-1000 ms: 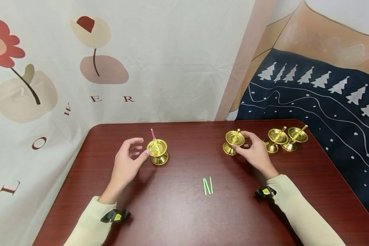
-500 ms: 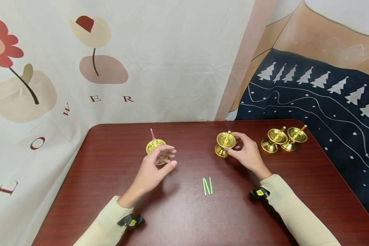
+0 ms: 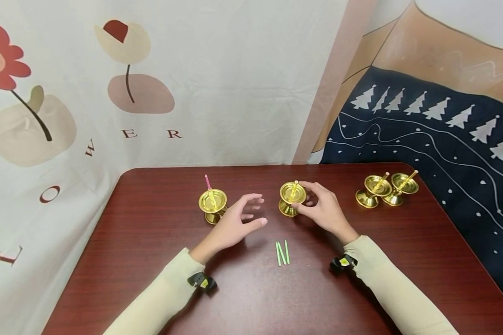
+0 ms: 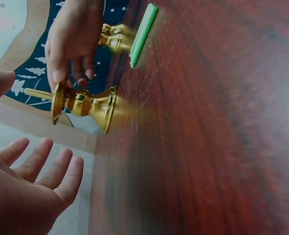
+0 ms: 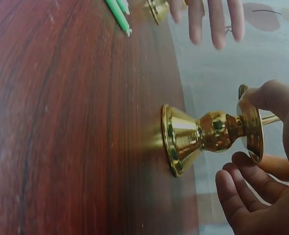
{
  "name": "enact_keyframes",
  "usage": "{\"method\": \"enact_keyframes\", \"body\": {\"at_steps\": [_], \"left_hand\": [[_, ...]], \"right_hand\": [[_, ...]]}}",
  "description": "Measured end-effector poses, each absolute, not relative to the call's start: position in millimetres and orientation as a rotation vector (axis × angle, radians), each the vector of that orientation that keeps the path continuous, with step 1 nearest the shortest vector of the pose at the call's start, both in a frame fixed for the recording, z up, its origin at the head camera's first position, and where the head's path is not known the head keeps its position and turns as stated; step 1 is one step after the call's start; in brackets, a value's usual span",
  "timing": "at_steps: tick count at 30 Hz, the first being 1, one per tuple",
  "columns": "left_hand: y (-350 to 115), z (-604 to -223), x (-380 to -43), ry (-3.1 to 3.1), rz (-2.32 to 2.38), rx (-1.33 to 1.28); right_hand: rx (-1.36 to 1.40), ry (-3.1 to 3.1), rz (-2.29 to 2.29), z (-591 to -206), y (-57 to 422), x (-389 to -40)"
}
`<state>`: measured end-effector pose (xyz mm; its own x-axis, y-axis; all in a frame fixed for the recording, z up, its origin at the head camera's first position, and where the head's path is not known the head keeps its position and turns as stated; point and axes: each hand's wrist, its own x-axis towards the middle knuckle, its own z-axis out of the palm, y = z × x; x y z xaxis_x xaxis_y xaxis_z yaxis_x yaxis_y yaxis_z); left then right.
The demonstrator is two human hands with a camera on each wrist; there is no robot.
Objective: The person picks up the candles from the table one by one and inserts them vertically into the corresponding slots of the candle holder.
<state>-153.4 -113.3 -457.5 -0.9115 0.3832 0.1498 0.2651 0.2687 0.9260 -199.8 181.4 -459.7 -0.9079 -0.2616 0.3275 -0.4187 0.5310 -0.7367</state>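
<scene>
My right hand (image 3: 324, 210) grips a gold candle holder (image 3: 288, 208) by the rim of its dish, thumb on the near side and fingers behind. A thin gold-coloured stick with a pale tip stands in that dish. In the right wrist view the holder's flared base (image 5: 181, 139) is close to the tabletop; whether it touches I cannot tell. My left hand (image 3: 232, 228) hovers with fingers extended and holds nothing. It is between the gripped holder and another gold candle holder (image 3: 211, 217), which bears a pink candle (image 3: 208, 182) and is partly hidden by that hand.
Several thin green candles (image 3: 282, 253) lie on the dark red wooden table (image 3: 276, 302) in front of the hands. Two more gold candle holders, a nearer one (image 3: 367, 200) and a farther one (image 3: 394, 200), stand close together at the back right. Printed cloths hang behind the table.
The right hand has moved left with the gold candle holder, away from the pair at the right. The left hand has left the pink-candle holder's rim and moved right.
</scene>
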Motion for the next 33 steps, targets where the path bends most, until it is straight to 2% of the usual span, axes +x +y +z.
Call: {"method": "enact_keyframes", "body": {"at_steps": [15,33], "left_hand": [[-98.1,-465.2,-187.3,2.455,1.681,0.601],[-96.7,-471.4,-198.5,2.484,1.645,0.548]], "right_hand": [[0.762,-2.56,1.265,-459.4,156.7,-201.6],[0.816,-2.572,1.346,-457.1,145.0,-193.0]]}}
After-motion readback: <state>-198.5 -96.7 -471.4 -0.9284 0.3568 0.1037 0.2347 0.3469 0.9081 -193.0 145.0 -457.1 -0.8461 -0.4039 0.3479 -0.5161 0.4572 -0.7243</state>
